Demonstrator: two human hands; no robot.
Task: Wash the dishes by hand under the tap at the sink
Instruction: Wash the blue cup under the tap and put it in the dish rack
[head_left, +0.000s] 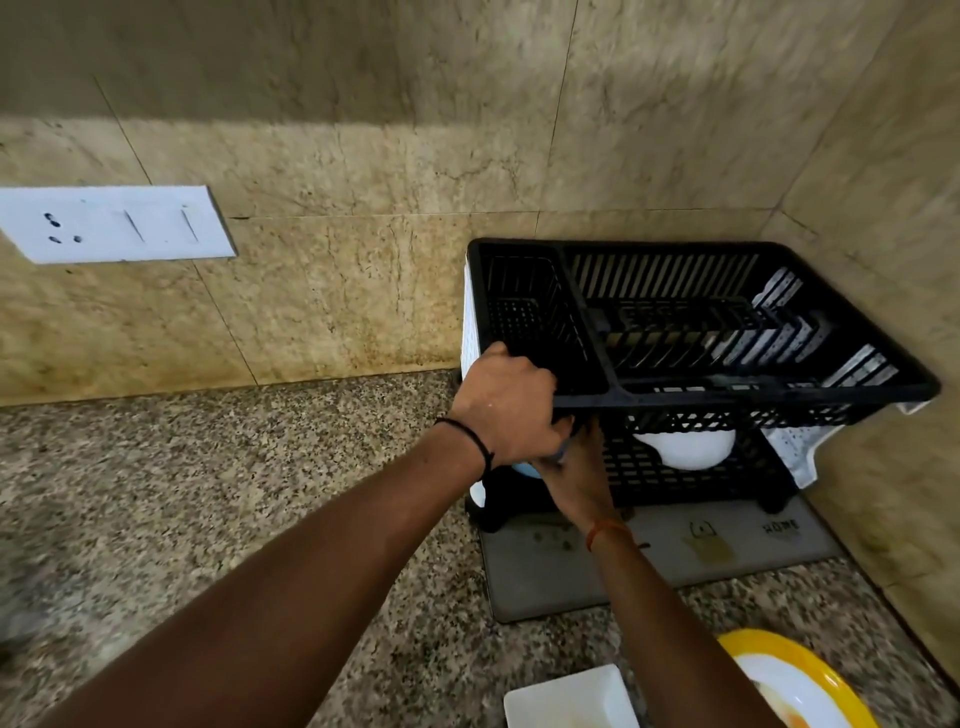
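Two hands: both reach to the front left corner of a black dish rack
Left hand (511, 402): fingers curled over the rim of the rack's upper tier, gripping its corner; a dark band sits on the wrist
Right hand (579, 475): lower down, under the left hand, at the front of the lower tier; it seems to hold something small and grey-blue, but what it is cannot be told; an orange thread circles the wrist
Dish rack (727, 379): two tiers of black slatted plastic, in the corner where the two walls meet; the upper tier has a small compartment on the left and a larger slotted one on the right
White bowl (684, 448): in the lower tier, seen through the front lattice
Mat (545, 571): grey, lying under the rack on the counter, with the word HOME printed near its right end
Counter (208, 493): speckled granite, bare to the left of the arms
Yellow-rimmed plate (800, 680): at the bottom right edge, on the counter
White square dish (569, 699): just left of the plate, partly cut off by the frame
Socket plate (114, 223): white, on the tiled wall at far left
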